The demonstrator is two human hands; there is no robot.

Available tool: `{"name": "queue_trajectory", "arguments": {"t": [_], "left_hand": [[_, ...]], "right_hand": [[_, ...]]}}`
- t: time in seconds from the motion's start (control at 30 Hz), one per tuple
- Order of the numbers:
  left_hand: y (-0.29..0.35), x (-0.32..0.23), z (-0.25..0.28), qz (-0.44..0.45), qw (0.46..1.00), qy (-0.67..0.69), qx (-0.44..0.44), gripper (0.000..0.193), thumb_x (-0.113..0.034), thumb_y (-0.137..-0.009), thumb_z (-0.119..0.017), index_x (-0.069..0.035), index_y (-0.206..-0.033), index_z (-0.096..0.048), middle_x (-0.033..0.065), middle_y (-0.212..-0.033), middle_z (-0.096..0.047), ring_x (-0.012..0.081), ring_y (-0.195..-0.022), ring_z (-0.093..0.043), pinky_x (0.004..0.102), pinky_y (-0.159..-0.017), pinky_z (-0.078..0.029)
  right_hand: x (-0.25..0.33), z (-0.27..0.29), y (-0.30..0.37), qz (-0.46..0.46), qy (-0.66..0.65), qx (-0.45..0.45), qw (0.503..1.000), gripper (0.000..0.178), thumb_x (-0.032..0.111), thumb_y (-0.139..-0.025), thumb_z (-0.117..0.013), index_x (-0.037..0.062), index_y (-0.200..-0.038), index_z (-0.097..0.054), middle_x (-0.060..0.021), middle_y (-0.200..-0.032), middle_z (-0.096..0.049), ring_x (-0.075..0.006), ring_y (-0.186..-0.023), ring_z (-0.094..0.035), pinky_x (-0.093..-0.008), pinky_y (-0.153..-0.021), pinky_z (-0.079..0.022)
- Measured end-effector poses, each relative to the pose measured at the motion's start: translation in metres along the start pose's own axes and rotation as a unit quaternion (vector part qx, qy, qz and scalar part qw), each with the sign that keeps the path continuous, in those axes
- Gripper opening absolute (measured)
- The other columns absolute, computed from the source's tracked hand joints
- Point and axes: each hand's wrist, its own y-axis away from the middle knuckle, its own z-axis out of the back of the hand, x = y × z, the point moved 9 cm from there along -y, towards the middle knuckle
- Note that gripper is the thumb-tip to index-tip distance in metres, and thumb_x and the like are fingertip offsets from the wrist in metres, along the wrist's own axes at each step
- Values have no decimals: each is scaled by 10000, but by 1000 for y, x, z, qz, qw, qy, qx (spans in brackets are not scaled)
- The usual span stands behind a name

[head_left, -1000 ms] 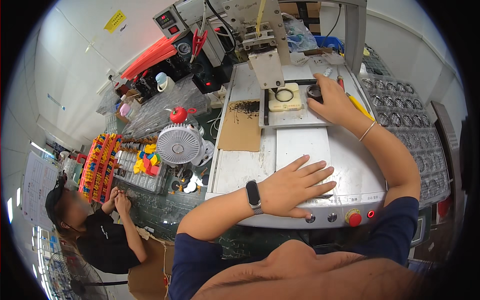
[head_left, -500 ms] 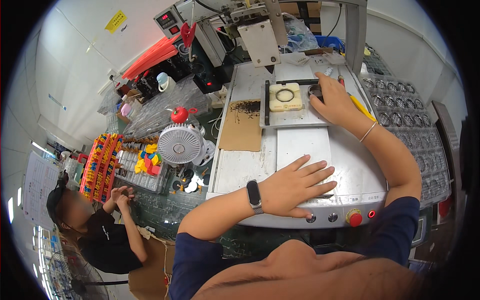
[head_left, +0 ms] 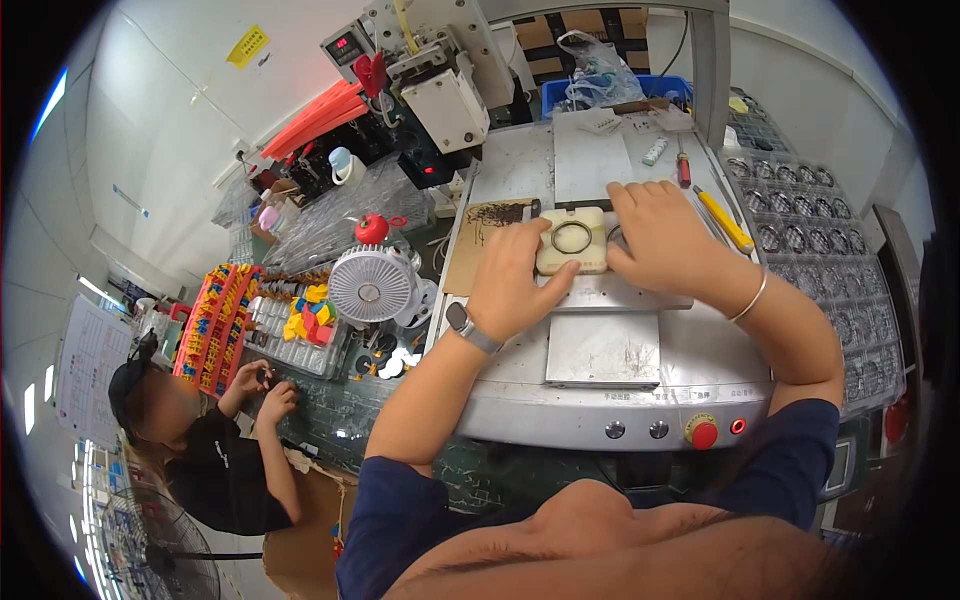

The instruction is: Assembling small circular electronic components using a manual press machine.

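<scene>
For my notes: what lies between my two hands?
In the head view, a cream block bearing a dark ring lies between your left hand and right hand.

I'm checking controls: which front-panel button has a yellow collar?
The red mushroom button, second from right; the two silver buttons and the red-ringed button have none.

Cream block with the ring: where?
Head view, right of centre: the cream block sits on the metal plate between the left hand and right hand.

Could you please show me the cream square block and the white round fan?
Cream square block (head_left: 591, 261), head view: lower right of its top face.
White round fan (head_left: 369, 288), head view: middle of its grille.
</scene>
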Motion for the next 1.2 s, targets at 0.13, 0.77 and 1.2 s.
{"name": "queue_trajectory", "arguments": {"t": [0.13,0.77,1.2], "left_hand": [[-24,-11,-13,30,993,-65,91,596,-384,-790,-706,40,-1166,-523,193,-909,-637,358,-831,-574,444,-735,-457],[89,21,124,275,938,-207,-41,796,-327,-778,-682,63,-1375,-328,239,-882,-670,397,-772,-656,463,-662,-526],[344,168,132,574,732,-364,51,754,-447,-740,-718,31,-1247,-432,248,-1027,-648,426,-935,-634,508,-788,-522]], "right_hand": [[-12,-5,7,-2,-91,138,986,522,249,-720,-687,-52,-1124,-549,-184,-1002,-594,-344,-987,-558,-414,-882,-437],[2,-13,3,33,-158,-48,986,256,135,-789,-625,-15,-997,-622,-182,-962,-641,-329,-948,-611,-426,-845,-475],[39,-49,16,69,-105,92,988,531,391,-971,-446,20,-1349,-495,-269,-1420,-417,-406,-1355,-354,-467,-1139,-235]]}}
